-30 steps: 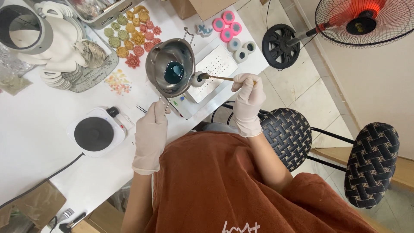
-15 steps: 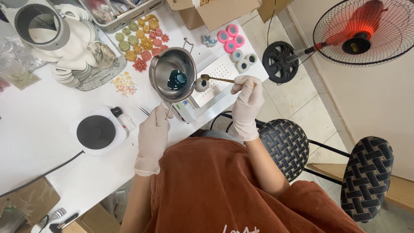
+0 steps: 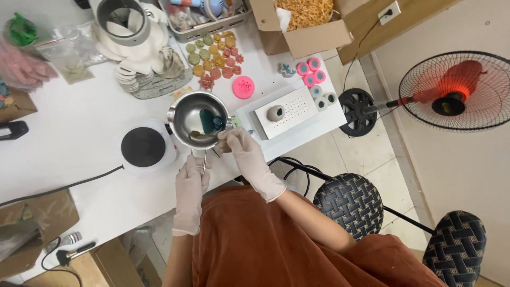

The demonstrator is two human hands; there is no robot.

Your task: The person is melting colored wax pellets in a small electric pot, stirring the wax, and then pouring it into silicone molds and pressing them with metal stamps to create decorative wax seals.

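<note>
Two gloved hands work just above a rust-brown lap at the near edge of a white table (image 3: 69,143). The left hand (image 3: 192,183) is closed around the thin handle of a steel melting pot (image 3: 197,120), holding it just above the tabletop beside a round black hotplate (image 3: 143,147). The right hand (image 3: 239,146) rests at the pot's rim with its fingers pinched together; what they pinch is too small to tell. Inside the pot lie a teal lump (image 3: 211,120) and a little yellowish melt.

Right of the pot sits a white perforated block (image 3: 289,110) with a grey egg-shaped piece (image 3: 274,112) on it. Past it lie a round pink disc (image 3: 244,86), small pink and grey rounds (image 3: 314,72), and a cluster of green, yellow and red moulded pieces (image 3: 215,55). A black cable (image 3: 58,186) crosses the table's left part.

Farther back stand a stack of white dishes with a grey ring (image 3: 123,19), a wire tray of clutter (image 3: 204,16), clear plastic bags (image 3: 61,50) at the left, and an open cardboard box (image 3: 308,24) of straw-coloured shredded filling at the far right corner.

Beige floor tiles lie to the right, with two woven black stools (image 3: 350,204) near the person and a floor fan (image 3: 454,90) with reddish blades by the pale wall. Brown cardboard (image 3: 32,223) sits at the near left.
</note>
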